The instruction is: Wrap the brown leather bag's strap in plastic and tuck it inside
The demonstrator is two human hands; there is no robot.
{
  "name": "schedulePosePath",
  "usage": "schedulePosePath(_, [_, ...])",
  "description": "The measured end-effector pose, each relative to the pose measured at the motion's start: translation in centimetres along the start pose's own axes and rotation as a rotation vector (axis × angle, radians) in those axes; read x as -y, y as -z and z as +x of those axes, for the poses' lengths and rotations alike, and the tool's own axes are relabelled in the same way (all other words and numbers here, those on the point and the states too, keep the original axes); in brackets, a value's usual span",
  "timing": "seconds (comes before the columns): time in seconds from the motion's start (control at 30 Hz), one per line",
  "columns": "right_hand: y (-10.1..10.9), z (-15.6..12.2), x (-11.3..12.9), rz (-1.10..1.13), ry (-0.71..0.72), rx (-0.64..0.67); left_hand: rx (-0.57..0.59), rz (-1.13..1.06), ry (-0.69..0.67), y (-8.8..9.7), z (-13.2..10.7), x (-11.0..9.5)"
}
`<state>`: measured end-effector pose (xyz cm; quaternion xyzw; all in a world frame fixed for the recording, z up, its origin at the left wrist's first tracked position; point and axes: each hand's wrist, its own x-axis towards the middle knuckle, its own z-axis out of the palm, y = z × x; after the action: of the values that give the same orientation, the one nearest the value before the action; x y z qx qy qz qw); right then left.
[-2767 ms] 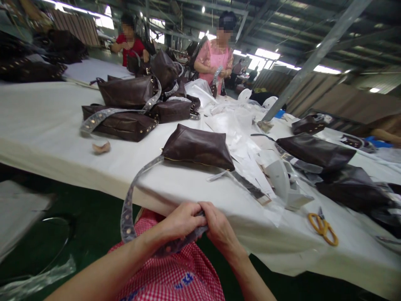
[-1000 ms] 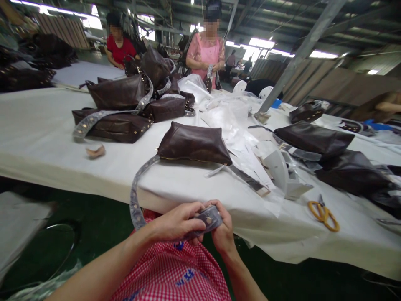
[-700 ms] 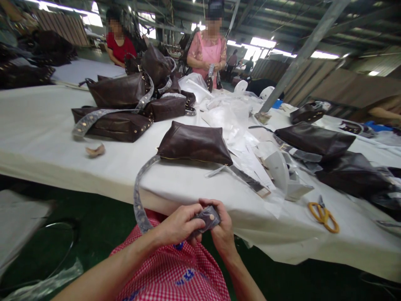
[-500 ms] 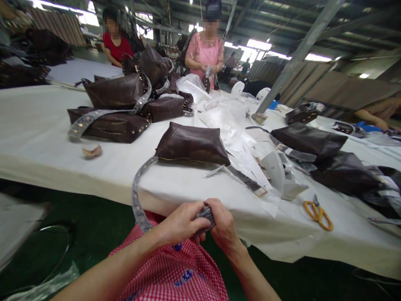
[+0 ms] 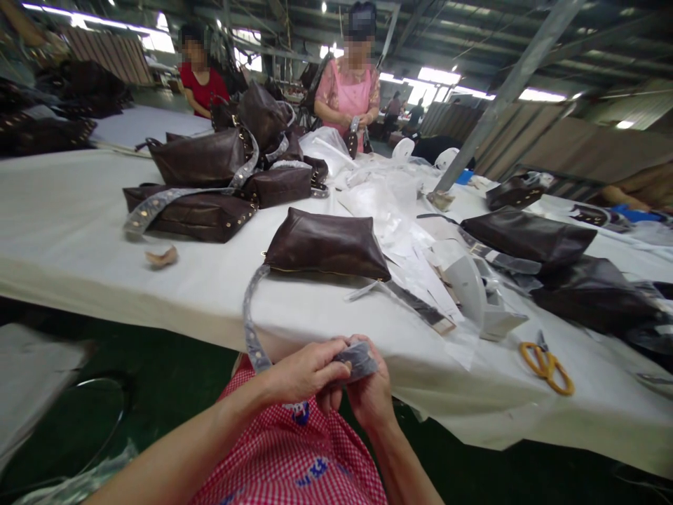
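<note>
A dark brown leather bag [image 5: 327,245] lies on the white-covered table before me. From its left corner a studded strap [image 5: 254,315], wrapped in clear plastic film, curves down over the table edge toward my lap. Both hands hold the strap's wrapped end, greyish under the film, just in front of the table edge. My left hand [image 5: 310,372] is closed with thumb and fingers pinching it. My right hand [image 5: 372,393] is closed around its other side, fingers behind. Part of the strap is hidden behind my left forearm.
Brown bags [image 5: 194,158] are piled at the left back, near a tan scrap [image 5: 161,257]. Yellow-handled scissors [image 5: 547,368], a white tape dispenser [image 5: 486,301] and more bags [image 5: 531,238] lie right. Plastic film [image 5: 378,200] covers the middle back. A person in a pink apron [image 5: 353,95] stands opposite.
My right hand has turned and opened out somewhat, so more of the wrapped strap end shows between my hands. The strap hangs closer to my left hand. The view has shifted slightly.
</note>
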<state>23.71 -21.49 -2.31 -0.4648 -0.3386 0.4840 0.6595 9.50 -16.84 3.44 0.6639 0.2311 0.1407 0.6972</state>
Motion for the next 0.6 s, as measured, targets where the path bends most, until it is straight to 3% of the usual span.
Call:
schedulePosePath(0.07, [1.2, 0.4, 0.7, -0.322, 0.247, 0.112, -0.022, 0.081, 0.024, -0.6, 0.0, 0.0])
schedulePosePath(0.17, [3.0, 1.1, 2.3, -0.881, 0.755, 0.298, -0.097, 0.244, 0.008, -1.4, 0.0, -0.6])
schedulePosePath(0.2, [3.4, 1.3, 2.8, -0.991, 0.875, 0.333, -0.101, 0.276, 0.000, -1.5, 0.0, -1.0])
schedulePosePath(0.27, [3.7, 1.3, 3.6, -1.056, 0.983, 0.337, -0.040, 0.242, 0.006, -1.3, 0.1, -1.8])
schedulePosePath(0.33, [3.5, 1.1, 4.1, -0.983, 0.956, 0.261, 0.074, 0.126, 0.017, -0.6, 0.2, -2.5])
schedulePosePath(0.43, [2.2, 0.7, 3.9, -0.746, 0.750, 0.093, 0.194, -0.034, 0.018, 0.8, 0.5, -2.8])
schedulePosePath(0.6, [-1.0, 0.7, 2.5, -0.055, 0.337, -0.065, 0.178, -0.035, -0.018, 1.8, 0.8, -2.6])
